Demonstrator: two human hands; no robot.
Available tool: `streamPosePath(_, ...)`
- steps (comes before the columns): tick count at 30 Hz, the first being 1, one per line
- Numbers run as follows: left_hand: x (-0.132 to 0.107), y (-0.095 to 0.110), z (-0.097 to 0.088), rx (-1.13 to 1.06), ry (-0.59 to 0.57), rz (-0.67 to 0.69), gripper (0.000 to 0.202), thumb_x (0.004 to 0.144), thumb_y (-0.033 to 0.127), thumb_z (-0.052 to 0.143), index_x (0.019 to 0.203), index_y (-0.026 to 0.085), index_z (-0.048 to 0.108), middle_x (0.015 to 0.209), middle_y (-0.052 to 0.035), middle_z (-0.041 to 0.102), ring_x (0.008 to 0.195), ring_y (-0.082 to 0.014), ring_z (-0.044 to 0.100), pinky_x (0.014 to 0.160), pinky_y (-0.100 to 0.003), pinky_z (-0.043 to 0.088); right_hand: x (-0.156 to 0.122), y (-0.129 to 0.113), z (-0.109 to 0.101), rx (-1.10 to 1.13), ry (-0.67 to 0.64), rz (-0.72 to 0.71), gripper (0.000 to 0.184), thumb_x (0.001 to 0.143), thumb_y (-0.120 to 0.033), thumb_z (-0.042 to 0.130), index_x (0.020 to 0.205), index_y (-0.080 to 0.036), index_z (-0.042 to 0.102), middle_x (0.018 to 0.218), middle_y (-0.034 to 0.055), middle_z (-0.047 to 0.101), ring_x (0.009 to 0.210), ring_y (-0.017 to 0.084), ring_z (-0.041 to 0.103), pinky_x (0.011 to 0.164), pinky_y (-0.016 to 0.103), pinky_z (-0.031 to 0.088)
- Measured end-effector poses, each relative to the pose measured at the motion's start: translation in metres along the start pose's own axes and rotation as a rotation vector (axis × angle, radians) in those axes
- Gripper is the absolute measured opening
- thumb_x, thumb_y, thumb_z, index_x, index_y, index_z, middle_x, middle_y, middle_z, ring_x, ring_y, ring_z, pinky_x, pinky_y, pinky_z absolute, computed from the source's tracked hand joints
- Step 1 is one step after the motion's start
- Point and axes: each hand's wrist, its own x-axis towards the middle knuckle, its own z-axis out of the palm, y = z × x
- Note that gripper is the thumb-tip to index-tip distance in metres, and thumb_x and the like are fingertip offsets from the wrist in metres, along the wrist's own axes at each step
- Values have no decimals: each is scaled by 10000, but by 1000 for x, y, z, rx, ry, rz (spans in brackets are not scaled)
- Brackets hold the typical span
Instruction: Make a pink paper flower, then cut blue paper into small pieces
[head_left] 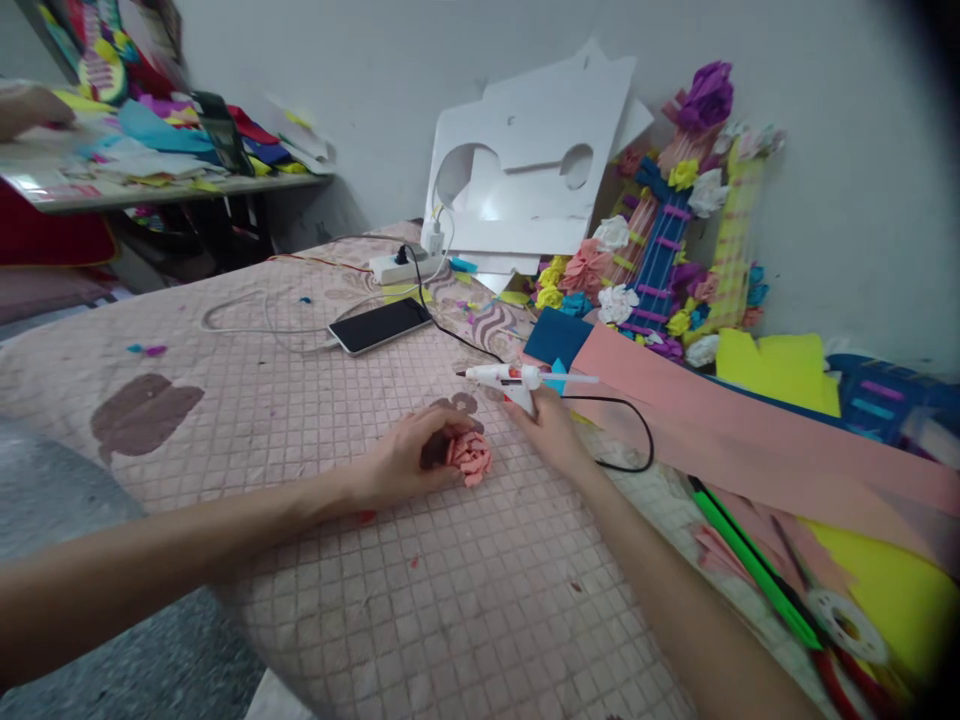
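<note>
Pinched between the fingers and thumb of my left hand [409, 455] is a pink paper flower [471, 457], low over the quilted tablecloth [450, 600]. My right hand [551, 430] is wrapped around the handle of a white hot glue gun [517, 377]. The gun's dark nozzle points left, above and a little beyond the flower, apart from it. A clear glue stick [574, 379] juts out of the gun's back. Its black cord [649, 440] loops to the right of my hand.
A phone [381, 326] on a cable lies near a white power strip [405, 265]. At right are pink paper [675, 400], a green cutter [757, 565] and scissors [840, 640]. Flower-decorated paper guitars [660, 250] lean on the wall. A person's hand [34, 108] shows at another table.
</note>
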Motion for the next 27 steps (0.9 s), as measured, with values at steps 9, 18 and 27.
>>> streamPosePath(9,0,-1,0,-1,17,18,430,763,216,664,1171,190,532,1042,-84,609,837,-162,592,668,-262,507,-11,1,7,-51,101,66,376,802,-465,572,1049,-182,568,970,128,641,906,296,597,771,452,481)
streamPosePath(18,1,0,1,9,29,29,420,748,246,687,1136,171,544,995,-80,617,831,-165,598,676,-263,504,-16,-3,2,-78,81,-1,411,814,-434,575,1139,-192,505,1082,147,596,1026,321,553,806,476,474)
streamPosePath(27,0,-3,2,1,26,37,429,758,256,676,1158,183,542,1046,-82,617,871,-176,602,715,-284,505,-45,-23,-17,-4,293,-60,355,845,-281,537,1193,-245,479,1157,109,534,1079,259,512,914,485,453)
